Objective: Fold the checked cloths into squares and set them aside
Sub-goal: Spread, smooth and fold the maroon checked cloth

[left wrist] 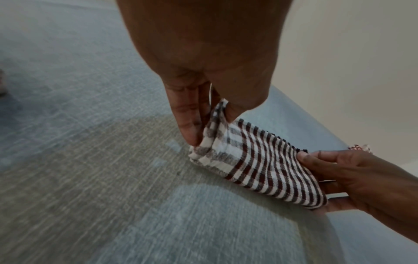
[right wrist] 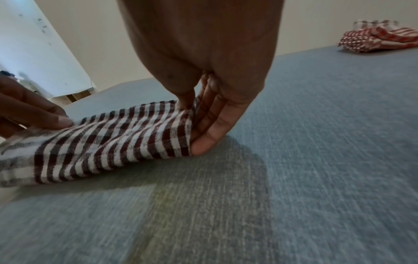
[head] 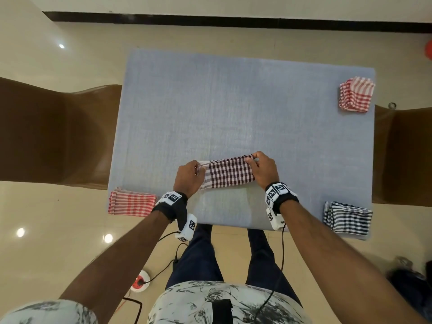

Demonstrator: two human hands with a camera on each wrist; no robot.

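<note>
both hands, left hand (head: 187,178) and right hand (head: 263,168), pinch the maroon cloth (head: 228,173) ends; uneven tension could skew the fold into no square.

The head view looks straight down on the whole table (head: 233,101), while each wrist view looks low and close along its hand, both sharing the maroon cloth (left wrist: 260,160) and the opposite hand.
</note>
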